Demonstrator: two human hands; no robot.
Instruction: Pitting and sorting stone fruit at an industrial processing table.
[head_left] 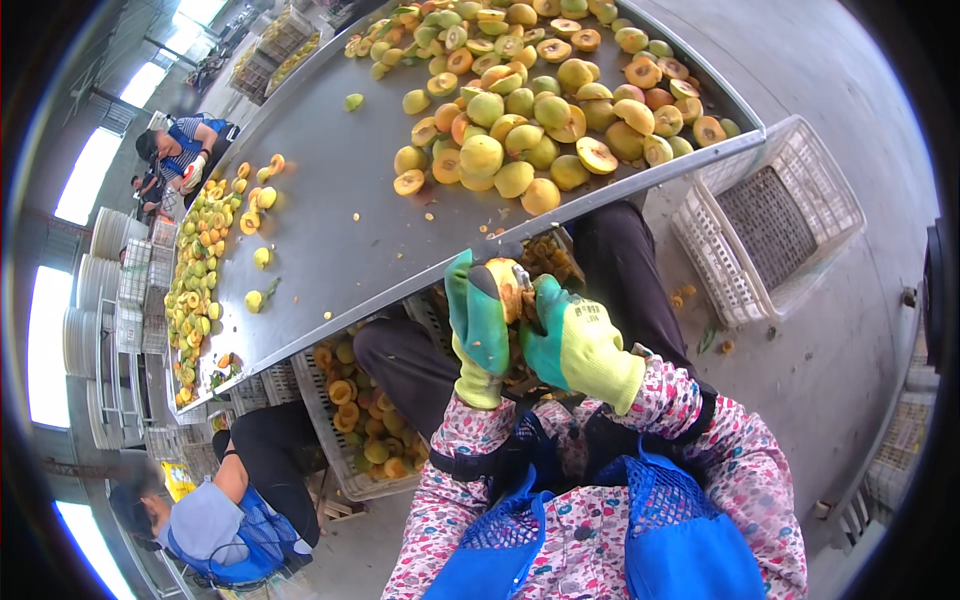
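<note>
The fruit, partly hidden, is clamped between the left hand and right hand, together just off the table's near edge. Dark print, too small to read, marks the right glove. Halves heap ahead; grey metal spreads leftward, floor beyond a crate rightward.

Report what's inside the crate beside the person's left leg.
The crate holds yellow-orange and green fruit, some cut open. The table and left leg hide part; anything beneath the top layer is covered.
</note>
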